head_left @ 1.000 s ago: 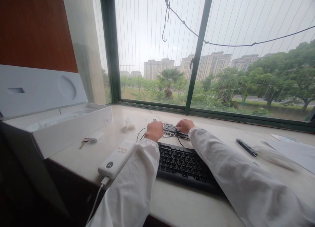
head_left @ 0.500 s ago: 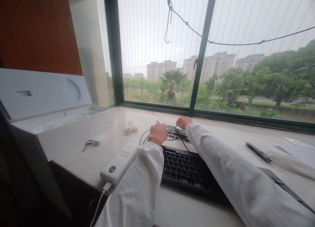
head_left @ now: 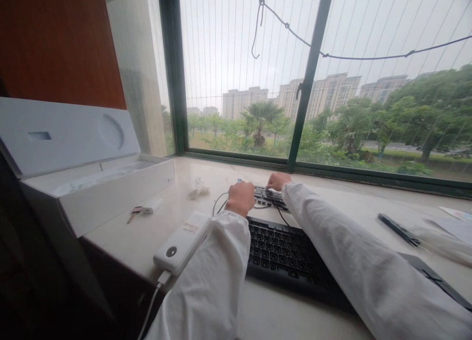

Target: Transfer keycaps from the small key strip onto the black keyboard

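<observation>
A black keyboard (head_left: pixel 275 246) lies on the white sill, its key positions showing as bare square sockets. Beyond its far edge is a bed of small dark keycaps (head_left: pixel 264 196), with a thin black cable (head_left: pixel 283 216) running across. My left hand (head_left: pixel 240 197) is closed at the left of the keycaps. Its fingertips are hidden, and a small blue bit (head_left: pixel 239 180) shows just past the knuckles. Over the far right side of the keycaps, my right hand (head_left: pixel 279 181) is closed in a pinch; what its fingertips hold is too small to name.
Left of my left sleeve lies a white power bank (head_left: pixel 182 241) with a cable plugged in. Farther left are a key (head_left: pixel 134 213), crumpled plastic (head_left: pixel 198 188) and an open white box (head_left: pixel 125 192). A dark slim tool (head_left: pixel 398 229) and plastic wrap (head_left: pixel 438 241) lie right.
The whole view has shifted slightly, so things appear a little farther right and higher. My right hand's fingers have come down closer to the keycaps. My left hand stays closed beside them.
</observation>
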`<action>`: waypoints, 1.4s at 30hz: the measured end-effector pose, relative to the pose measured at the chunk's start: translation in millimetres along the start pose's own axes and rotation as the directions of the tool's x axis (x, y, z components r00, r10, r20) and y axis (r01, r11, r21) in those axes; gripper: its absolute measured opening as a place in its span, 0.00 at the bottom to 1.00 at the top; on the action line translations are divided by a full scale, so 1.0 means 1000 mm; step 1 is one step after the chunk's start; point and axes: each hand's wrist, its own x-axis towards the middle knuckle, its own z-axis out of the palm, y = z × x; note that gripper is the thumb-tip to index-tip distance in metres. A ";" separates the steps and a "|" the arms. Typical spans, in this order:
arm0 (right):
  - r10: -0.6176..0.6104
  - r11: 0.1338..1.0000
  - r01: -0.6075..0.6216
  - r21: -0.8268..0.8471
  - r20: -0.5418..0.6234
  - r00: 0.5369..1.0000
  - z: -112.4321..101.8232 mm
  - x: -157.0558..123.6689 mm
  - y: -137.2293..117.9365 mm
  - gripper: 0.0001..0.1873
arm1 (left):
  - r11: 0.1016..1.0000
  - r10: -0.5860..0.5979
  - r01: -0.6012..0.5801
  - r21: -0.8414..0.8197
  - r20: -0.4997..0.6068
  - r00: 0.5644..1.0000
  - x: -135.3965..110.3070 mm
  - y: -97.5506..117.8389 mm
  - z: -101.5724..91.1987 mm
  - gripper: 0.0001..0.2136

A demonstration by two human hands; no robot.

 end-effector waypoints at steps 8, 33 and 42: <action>0.014 1.000 -0.014 0.010 -0.054 0.998 -0.011 -0.014 0.001 0.13 | 1.000 0.000 0.000 -0.018 -0.004 1.000 -0.001 -0.001 -0.002 0.08; -0.364 0.899 0.366 0.241 -0.055 0.930 -0.057 -0.177 -0.044 0.13 | 0.807 0.482 -0.341 -0.481 0.206 0.851 0.001 -0.033 -0.009 0.18; -0.367 0.901 0.367 0.230 -0.048 0.929 -0.056 -0.177 -0.047 0.12 | 0.818 0.496 -0.346 -0.460 0.261 0.828 -0.003 -0.024 -0.012 0.17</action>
